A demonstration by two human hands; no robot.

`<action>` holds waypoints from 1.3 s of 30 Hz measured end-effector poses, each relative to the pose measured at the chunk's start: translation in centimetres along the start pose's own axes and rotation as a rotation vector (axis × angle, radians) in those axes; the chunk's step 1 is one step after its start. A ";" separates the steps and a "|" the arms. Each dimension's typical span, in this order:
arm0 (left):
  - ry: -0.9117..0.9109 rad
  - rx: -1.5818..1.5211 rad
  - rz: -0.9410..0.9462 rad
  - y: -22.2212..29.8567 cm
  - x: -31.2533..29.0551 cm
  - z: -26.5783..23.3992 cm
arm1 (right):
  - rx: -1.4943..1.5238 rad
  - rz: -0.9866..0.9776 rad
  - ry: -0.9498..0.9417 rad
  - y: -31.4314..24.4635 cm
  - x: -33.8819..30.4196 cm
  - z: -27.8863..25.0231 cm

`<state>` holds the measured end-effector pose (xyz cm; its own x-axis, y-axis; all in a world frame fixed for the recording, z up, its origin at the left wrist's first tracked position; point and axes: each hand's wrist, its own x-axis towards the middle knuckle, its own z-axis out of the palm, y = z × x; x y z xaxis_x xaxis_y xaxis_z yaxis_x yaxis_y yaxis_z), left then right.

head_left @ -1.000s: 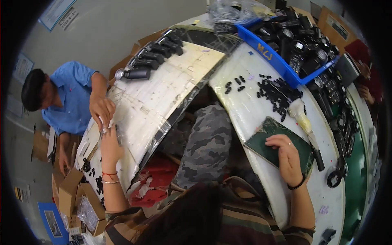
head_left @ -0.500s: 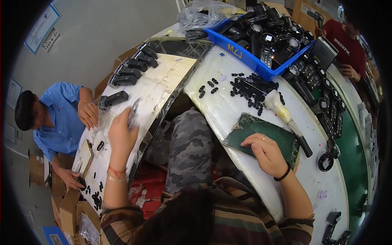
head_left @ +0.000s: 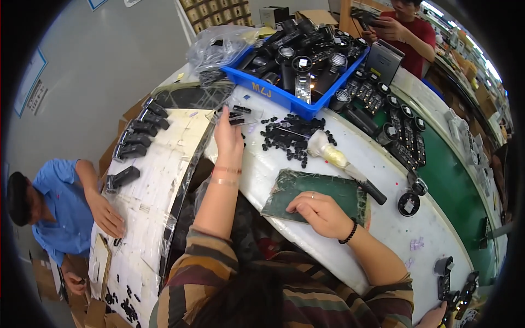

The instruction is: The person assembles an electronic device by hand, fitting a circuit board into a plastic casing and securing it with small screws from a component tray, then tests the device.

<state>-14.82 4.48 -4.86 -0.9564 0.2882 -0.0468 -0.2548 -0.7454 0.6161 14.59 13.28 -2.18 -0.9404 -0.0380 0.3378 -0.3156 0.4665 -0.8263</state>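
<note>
dark green mat (head_left: pixel 314 192) on white bench, pinned flat under right hand (head_left: pixel 320 213); left hand (head_left: pixel 228 136) stretched forward, fingers closing on clear bag of black parts (head_left: pixel 236 116) beside loose black caps (head_left: pixel 290 136). picking-up stage, by the look; next calls for a firm pinch and clean lift. blue rectangular bin (head_left: pixel 284 95) behind, yellow lettering on front wall; pale blue-framed sign (head_left: pixel 33 82) on left wall.

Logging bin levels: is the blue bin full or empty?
Full. The blue bin is heaped above its rim with black devices.
</note>
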 end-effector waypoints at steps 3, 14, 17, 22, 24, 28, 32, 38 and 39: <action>0.021 0.298 0.032 0.0 -4.7 -1.5 | -0.004 0.025 0.005 0.2 -0.2 -0.2; -0.473 1.850 0.556 2.7 -4.1 -1.3 | -0.345 0.122 0.321 0.6 2.4 -3.2; -0.462 1.755 0.674 2.6 -3.6 -1.8 | -0.544 0.186 0.344 2.5 3.9 -4.5; -0.378 1.344 0.437 4.5 -4.6 -1.1 | -0.872 0.461 0.072 3.8 7.0 -4.0; -0.475 0.975 0.333 5.3 -6.4 -1.1 | -0.943 0.477 0.005 4.0 7.6 -3.4; -1.012 1.007 -0.059 7.7 -12.1 -0.3 | -0.909 0.452 -0.006 4.1 7.4 -3.9; -1.353 1.095 -0.244 6.0 -14.7 1.0 | -0.872 0.454 -0.044 3.9 8.0 -3.8; -1.007 1.214 0.563 3.6 -12.6 -0.2 | -0.524 0.415 0.158 2.8 6.0 -5.5; -0.709 1.416 0.712 3.5 -11.3 -1.9 | -0.462 0.433 0.221 2.0 5.1 -6.0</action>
<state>-5.15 -2.48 -3.65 -0.4742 0.6399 0.6047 0.8375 0.1161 0.5339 9.97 19.35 0.57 -0.9065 0.3968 0.1445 0.2169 0.7310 -0.6470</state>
